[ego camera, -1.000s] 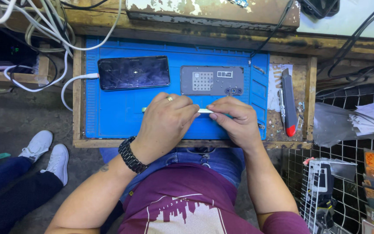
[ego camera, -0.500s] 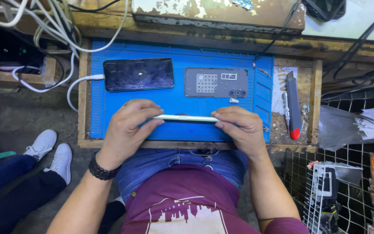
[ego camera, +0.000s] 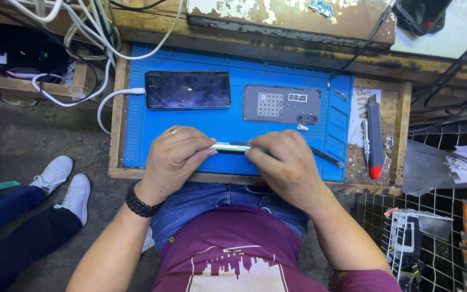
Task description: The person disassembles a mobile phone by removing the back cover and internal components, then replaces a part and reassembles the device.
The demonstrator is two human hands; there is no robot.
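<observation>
Fingers of left hand (ego camera: 175, 157) and right hand (ego camera: 285, 165) clamped on thin pale phone frame (ego camera: 228, 146) over blue mat (ego camera: 233, 121).

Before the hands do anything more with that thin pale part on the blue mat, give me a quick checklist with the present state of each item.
1. Left hand grips one end of the thin pale part: ok.
2. Right hand grips the other end: ok.
3. Part is over the blue mat, not past its edge: ok.
4. Dark phone lies apart from both hands: ok.
5. Grey back panel lies flat, apart from the hands: ok.
6. Dark thin tool under the right hand, whether it touches the part: cannot tell.
</observation>
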